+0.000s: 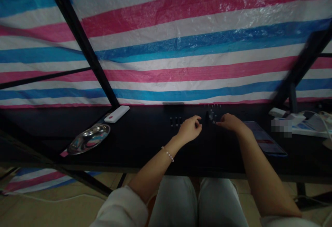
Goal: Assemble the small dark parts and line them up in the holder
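Note:
My left hand [190,129] hovers over the black tabletop [145,144], its fingers curled and pointing right towards a dark upright piece [206,117]. My right hand [228,121] reaches left, its fingertips at or very near a small cluster of glossy, clear-looking pieces [211,116]. The dim light hides whether either hand holds anything. A short row of small dark pegs [175,121] stands to the left of my left hand. A bead bracelet [168,154] circles my left wrist.
A steel dish [89,139] and a white power bank [116,113] lie at the left. A tablet [264,138] lies to the right, beyond it white cables and devices [303,121]. Black frame bars [80,37] cross before a striped tarp [181,71].

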`<action>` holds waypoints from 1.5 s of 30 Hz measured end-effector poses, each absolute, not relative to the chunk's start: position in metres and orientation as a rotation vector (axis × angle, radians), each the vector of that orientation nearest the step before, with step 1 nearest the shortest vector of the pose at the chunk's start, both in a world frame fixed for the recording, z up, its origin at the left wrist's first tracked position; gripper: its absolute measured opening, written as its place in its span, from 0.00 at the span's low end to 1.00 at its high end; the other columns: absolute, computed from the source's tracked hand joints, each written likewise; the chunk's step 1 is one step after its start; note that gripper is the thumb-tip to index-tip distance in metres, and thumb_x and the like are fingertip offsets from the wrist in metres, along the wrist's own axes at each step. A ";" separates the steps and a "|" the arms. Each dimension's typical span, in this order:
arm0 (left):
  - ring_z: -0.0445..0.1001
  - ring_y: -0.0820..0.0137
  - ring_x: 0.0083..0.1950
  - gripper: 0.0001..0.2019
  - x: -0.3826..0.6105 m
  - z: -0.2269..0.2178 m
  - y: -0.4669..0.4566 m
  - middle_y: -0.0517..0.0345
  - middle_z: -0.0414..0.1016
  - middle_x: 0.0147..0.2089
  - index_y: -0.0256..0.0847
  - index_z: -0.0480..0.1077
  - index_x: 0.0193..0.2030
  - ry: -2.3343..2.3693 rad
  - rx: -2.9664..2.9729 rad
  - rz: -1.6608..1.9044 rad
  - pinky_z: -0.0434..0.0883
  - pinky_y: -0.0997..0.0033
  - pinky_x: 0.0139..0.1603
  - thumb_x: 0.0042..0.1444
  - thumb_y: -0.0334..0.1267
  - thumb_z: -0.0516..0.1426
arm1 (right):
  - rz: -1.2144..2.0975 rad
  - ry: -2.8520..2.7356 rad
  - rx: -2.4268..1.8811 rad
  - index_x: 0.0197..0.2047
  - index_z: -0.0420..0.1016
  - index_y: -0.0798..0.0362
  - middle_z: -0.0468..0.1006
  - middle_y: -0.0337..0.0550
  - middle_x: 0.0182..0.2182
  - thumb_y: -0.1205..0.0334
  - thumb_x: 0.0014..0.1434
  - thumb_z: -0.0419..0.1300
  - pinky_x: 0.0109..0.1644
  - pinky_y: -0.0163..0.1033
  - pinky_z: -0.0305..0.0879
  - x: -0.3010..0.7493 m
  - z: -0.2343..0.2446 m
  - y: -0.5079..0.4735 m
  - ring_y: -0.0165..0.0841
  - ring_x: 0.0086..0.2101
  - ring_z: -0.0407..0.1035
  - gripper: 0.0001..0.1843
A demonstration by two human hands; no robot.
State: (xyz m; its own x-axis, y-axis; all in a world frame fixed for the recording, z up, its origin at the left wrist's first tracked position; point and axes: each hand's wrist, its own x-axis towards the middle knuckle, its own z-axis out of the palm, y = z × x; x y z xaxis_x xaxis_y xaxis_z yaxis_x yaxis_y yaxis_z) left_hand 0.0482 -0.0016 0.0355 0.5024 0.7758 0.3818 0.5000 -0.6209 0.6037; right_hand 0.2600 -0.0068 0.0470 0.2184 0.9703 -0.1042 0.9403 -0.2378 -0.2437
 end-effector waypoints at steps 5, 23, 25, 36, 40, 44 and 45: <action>0.73 0.69 0.38 0.19 0.092 0.011 0.029 0.54 0.75 0.36 0.36 0.64 0.49 1.226 2.197 0.627 0.68 0.70 0.41 0.48 0.36 0.56 | 0.227 -1.760 -2.270 0.36 0.75 0.57 0.77 0.52 0.34 0.53 0.51 0.56 0.33 0.35 0.60 0.256 0.017 0.000 0.38 0.37 0.71 0.16; 0.69 0.72 0.27 0.07 0.106 -0.007 0.032 0.57 0.71 0.25 0.38 0.67 0.24 1.286 1.981 1.003 0.65 0.74 0.29 0.48 0.38 0.56 | 0.166 -1.613 -2.155 0.39 0.73 0.54 0.76 0.52 0.35 0.56 0.56 0.51 0.37 0.38 0.61 0.240 0.005 -0.003 0.40 0.38 0.71 0.14; 0.68 0.75 0.24 0.07 0.096 -0.005 0.025 0.58 0.71 0.25 0.37 0.66 0.27 1.196 1.862 1.087 0.64 0.77 0.24 0.49 0.39 0.55 | 0.157 -1.611 -2.122 0.39 0.73 0.54 0.76 0.52 0.35 0.57 0.56 0.51 0.38 0.39 0.61 0.235 0.010 -0.004 0.40 0.38 0.71 0.14; 0.63 0.81 0.19 0.09 0.066 -0.001 0.001 0.59 0.70 0.30 0.37 0.62 0.37 1.089 1.554 1.443 0.60 0.82 0.18 0.54 0.41 0.50 | 0.116 -1.768 -1.495 0.48 0.69 0.56 0.72 0.51 0.44 0.63 0.59 0.46 0.48 0.39 0.60 0.187 0.002 -0.011 0.36 0.45 0.66 0.17; 0.63 0.82 0.20 0.10 0.065 -0.005 0.000 0.58 0.70 0.32 0.38 0.63 0.39 1.084 1.628 1.500 0.60 0.83 0.20 0.54 0.41 0.52 | 0.134 -1.897 -1.533 0.47 0.70 0.55 0.72 0.50 0.43 0.62 0.59 0.48 0.46 0.39 0.61 0.191 -0.006 -0.017 0.36 0.43 0.66 0.16; 0.62 0.83 0.19 0.11 0.066 -0.008 0.000 0.58 0.70 0.33 0.38 0.62 0.40 1.007 1.639 1.481 0.60 0.83 0.19 0.53 0.42 0.53 | 0.143 -1.921 -1.543 0.47 0.70 0.55 0.72 0.48 0.39 0.62 0.59 0.48 0.44 0.37 0.61 0.194 -0.008 -0.017 0.34 0.39 0.66 0.16; 0.62 0.83 0.19 0.11 0.066 -0.009 0.001 0.59 0.70 0.33 0.38 0.62 0.40 1.002 1.640 1.479 0.59 0.82 0.18 0.53 0.42 0.53 | 0.140 -1.921 -1.539 0.47 0.70 0.55 0.72 0.48 0.39 0.61 0.59 0.48 0.44 0.37 0.61 0.194 -0.009 -0.016 0.34 0.39 0.66 0.16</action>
